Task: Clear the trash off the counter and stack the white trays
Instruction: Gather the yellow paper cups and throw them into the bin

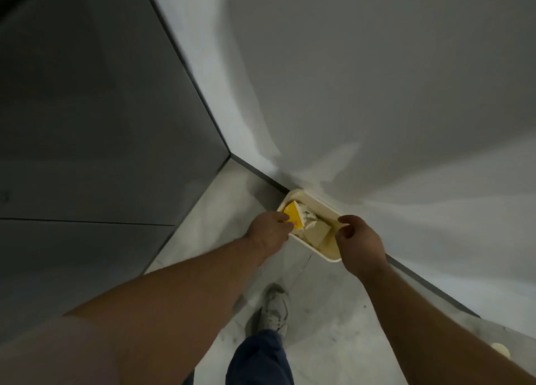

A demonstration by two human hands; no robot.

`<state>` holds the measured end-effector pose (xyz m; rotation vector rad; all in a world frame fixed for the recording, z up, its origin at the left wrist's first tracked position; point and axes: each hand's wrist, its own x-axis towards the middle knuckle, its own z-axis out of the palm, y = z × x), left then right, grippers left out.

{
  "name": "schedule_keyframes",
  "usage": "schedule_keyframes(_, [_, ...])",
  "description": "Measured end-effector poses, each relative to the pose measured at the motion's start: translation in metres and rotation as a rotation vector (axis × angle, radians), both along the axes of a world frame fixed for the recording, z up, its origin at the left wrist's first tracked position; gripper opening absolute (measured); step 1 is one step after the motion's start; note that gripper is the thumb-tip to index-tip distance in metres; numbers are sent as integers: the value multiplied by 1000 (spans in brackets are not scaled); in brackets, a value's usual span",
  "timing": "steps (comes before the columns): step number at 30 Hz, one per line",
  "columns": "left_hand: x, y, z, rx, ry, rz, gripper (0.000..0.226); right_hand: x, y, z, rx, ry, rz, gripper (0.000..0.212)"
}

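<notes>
A white tray (307,200) is held out in front of me, above the floor near the foot of a wall. Inside it lie a yellow wrapper (292,213) with a red mark and crumpled pale paper trash (317,231). My left hand (268,231) grips the tray's left rim, fingers touching the yellow wrapper. At the tray's right end is my right hand (359,247), its fingers curled over the rim. The tray's near edge is partly hidden by both hands.
A white wall (377,94) with a dark baseboard runs on the right and meets a grey panelled wall (87,123) on the left. Below is a pale marble floor (333,312), my grey shoe (274,309) and dark trouser leg. A small pale object (500,349) lies at lower right.
</notes>
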<state>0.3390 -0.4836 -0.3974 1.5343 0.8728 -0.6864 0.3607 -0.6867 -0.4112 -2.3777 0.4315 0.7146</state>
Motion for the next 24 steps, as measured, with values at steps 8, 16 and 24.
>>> schedule_keyframes(8, [-16, 37, 153, 128, -256, 144, 11, -6, 64, 159, 217, -145, 33, 21])
schedule_keyframes(16, [-60, 97, 354, 171, -546, 219, 7, -22, 127, 363, 451, -353, 285, 19])
schedule_keyframes(24, [-106, 197, 461, 397, -678, 321, 9, -28, 200, 481, 562, -429, 503, 17])
